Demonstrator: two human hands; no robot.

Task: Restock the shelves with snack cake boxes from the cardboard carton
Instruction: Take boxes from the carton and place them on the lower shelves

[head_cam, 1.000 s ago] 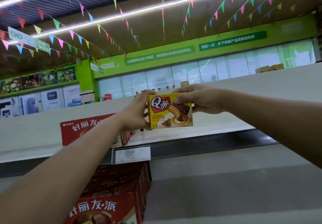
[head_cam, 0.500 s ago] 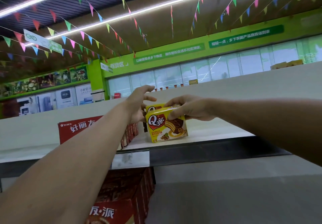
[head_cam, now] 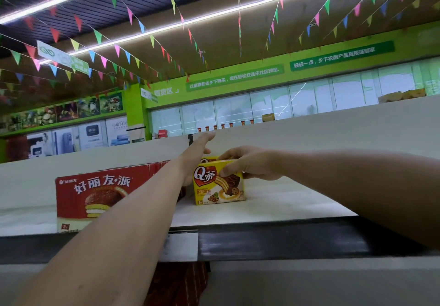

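A person stands before the shelf point(head_cam: 285, 201), and the step in hand, as I judge it, is the placing of one box. The yellow snack cake box point(head_cam: 219, 186) sits flat on the shelf board, just to the right of the red pie box point(head_cam: 95, 193) and a little further back than its front face. The left forearm passes through the gap between the two. The right hand point(head_cam: 247, 165) grips the yellow snack cake box from above: its fingers point(head_cam: 228, 156) are curled over the top edge and the thumb presses on the printed front. The left hand point(head_cam: 197, 153) reaches to the right of the red pie box, towards its back end. Its fingers point(head_cam: 207, 137) are straight and hold nothing; I cannot tell whether the palm touches the yellow snack cake box. Directly behind that box a strip of a second yellow box point(head_cam: 209, 159) shows. The cardboard carton is not in view. The box seems set down but not yet released. The next move, I think, calls for a small push so that it stands straight beside the red pie box, and then for a release that does not drag it.
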